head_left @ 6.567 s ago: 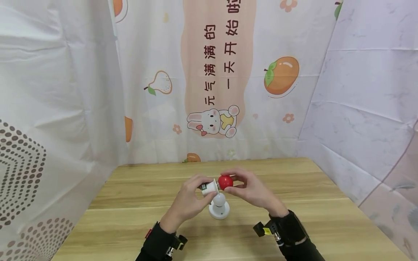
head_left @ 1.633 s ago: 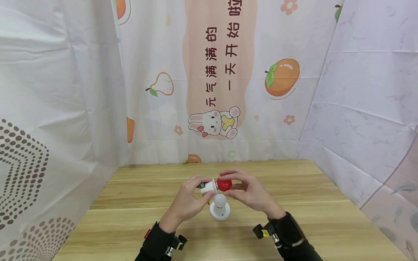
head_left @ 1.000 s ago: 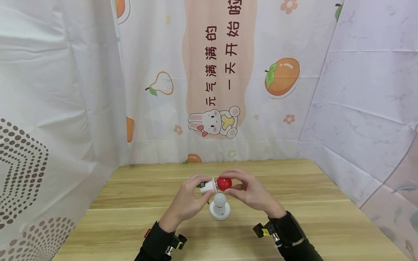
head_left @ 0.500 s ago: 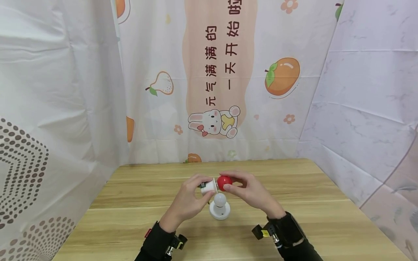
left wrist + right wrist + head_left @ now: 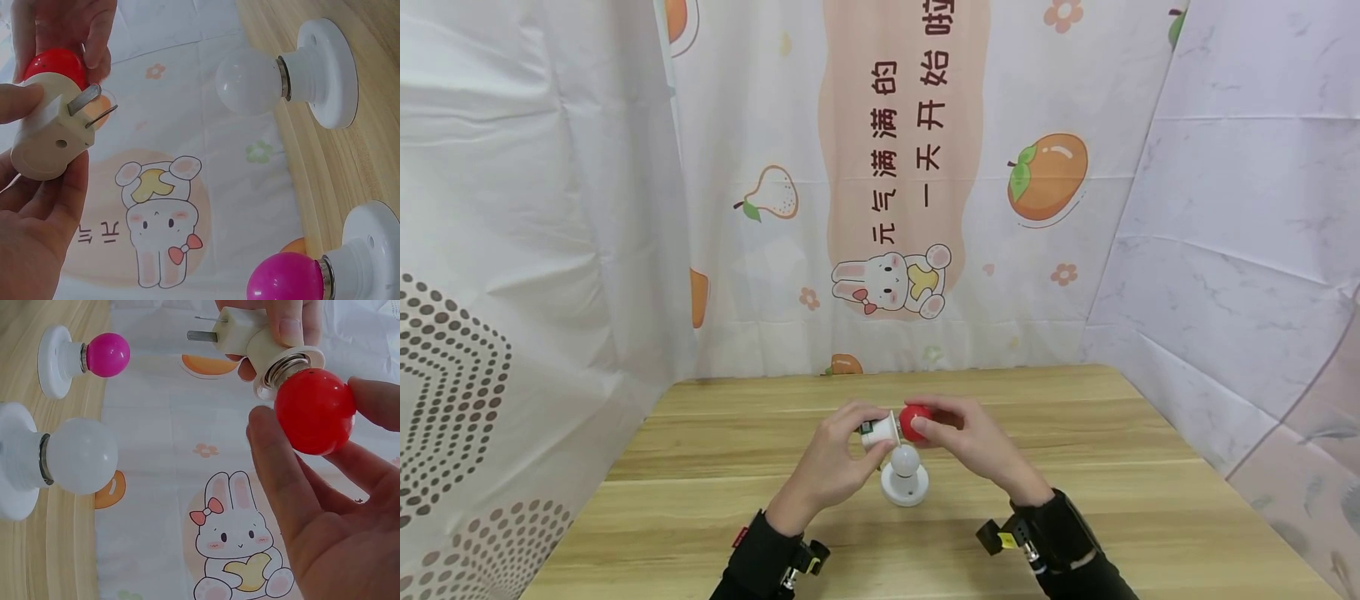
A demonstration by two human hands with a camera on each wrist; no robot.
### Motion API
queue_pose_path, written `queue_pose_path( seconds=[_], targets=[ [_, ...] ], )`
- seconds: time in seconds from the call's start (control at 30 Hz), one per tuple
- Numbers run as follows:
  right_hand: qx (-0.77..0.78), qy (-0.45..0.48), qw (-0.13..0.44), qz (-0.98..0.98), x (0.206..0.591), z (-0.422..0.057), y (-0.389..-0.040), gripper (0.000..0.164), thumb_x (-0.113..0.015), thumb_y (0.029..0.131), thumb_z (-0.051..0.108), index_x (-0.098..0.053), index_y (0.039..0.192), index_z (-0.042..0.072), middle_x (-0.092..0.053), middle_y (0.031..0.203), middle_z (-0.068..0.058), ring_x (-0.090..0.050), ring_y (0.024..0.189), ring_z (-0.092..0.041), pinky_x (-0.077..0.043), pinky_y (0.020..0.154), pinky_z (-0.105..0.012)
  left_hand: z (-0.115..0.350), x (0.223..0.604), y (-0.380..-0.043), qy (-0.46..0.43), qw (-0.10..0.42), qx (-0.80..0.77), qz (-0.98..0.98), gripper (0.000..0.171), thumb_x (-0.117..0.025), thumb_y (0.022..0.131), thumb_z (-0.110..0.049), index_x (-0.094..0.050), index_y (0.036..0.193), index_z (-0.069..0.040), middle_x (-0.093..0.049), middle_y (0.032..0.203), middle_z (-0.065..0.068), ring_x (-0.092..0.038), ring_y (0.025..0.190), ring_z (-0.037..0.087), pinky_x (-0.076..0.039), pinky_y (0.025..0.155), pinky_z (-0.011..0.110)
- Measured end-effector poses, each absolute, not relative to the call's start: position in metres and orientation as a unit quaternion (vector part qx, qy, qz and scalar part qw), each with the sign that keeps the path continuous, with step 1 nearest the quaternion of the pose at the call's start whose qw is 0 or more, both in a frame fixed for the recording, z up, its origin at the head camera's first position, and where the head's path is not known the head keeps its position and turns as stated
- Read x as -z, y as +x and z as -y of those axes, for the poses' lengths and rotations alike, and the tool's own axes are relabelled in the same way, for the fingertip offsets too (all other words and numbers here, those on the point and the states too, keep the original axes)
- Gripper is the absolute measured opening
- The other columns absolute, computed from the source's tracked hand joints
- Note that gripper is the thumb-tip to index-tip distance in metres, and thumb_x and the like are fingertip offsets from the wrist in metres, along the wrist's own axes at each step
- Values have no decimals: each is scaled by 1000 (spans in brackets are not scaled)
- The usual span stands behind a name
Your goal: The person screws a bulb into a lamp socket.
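Note:
My left hand (image 5: 831,462) grips a white plug-in lamp socket (image 5: 47,144) above the table, its metal prongs (image 5: 85,100) pointing away from the bulb. At the socket's mouth sits a small red light bulb (image 5: 314,412), lined up with it. Part of the silvery screw thread (image 5: 290,370) shows between bulb and rim. My right hand (image 5: 973,437) holds the bulb between thumb and fingers, the thumb lying across its near side in the head view. Just below the hands stands a white bulb (image 5: 905,460) in a round white base (image 5: 905,492).
A magenta bulb (image 5: 109,355) in another white lamp base (image 5: 55,361) stands on the wooden table (image 5: 700,517); my left hand mostly hides it in the head view. Printed curtains (image 5: 760,275) hang behind the table and at both sides.
The right thumb and fingers have turned about the red bulb, the thumb now across its near face instead of below it. The left hand and the socket have stayed nearly still.

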State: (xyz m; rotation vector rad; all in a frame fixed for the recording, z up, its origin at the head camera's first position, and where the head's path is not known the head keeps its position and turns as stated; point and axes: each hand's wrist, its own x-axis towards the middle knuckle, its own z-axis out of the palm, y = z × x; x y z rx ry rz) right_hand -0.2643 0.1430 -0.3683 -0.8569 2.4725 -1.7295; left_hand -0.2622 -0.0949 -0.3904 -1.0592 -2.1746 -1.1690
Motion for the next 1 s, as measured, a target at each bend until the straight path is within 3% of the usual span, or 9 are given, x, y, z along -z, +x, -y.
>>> queue_pose_path(
  seconds=[0.17, 0.4, 0.53, 0.7, 1.0],
  targets=[
    [541, -279, -31, -793, 369, -141, -263, 42, -67, 99, 23, -61, 138, 8, -65, 126, -11, -62, 113, -29, -57, 87, -30, 95, 390, -261, -384, 227, 423, 789, 31, -79, 89, -10, -69, 118, -3, -68, 114, 3, -64, 99, 13, -57, 81, 30],
    [559, -328, -74, -758, 369, -141, -262, 28, -73, 93, 7, -71, 121, 6, -61, 131, -16, -60, 116, -35, -57, 88, -33, 95, 389, -261, -379, 226, 424, 791, 32, -78, 90, -11, -69, 119, -3, -68, 115, 4, -65, 100, 14, -57, 82, 31],
    [554, -367, -64, -745, 370, -144, -264, 37, -76, 90, 2, -68, 126, 6, -59, 134, -12, -59, 119, -32, -56, 91, -35, 96, 389, -261, -376, 228, 424, 792, 31, -78, 89, -11, -69, 118, -3, -69, 114, 4, -65, 101, 14, -56, 84, 32],
    [541, -398, -42, -740, 370, -149, -267, 48, -74, 87, -7, -64, 133, 6, -55, 138, -16, -58, 122, -30, -55, 94, -36, 96, 389, -261, -370, 229, 427, 793, 30, -79, 89, -10, -69, 117, -3, -69, 113, 3, -65, 100, 13, -56, 84, 32],
    [533, -403, -43, -743, 369, -151, -267, 49, -71, 88, -11, -62, 135, 2, -55, 139, -18, -58, 120, -33, -55, 93, -35, 96, 388, -261, -373, 226, 431, 790, 31, -78, 89, -10, -70, 117, -3, -69, 113, 3, -65, 100, 13, -57, 84, 32]
  ],
)
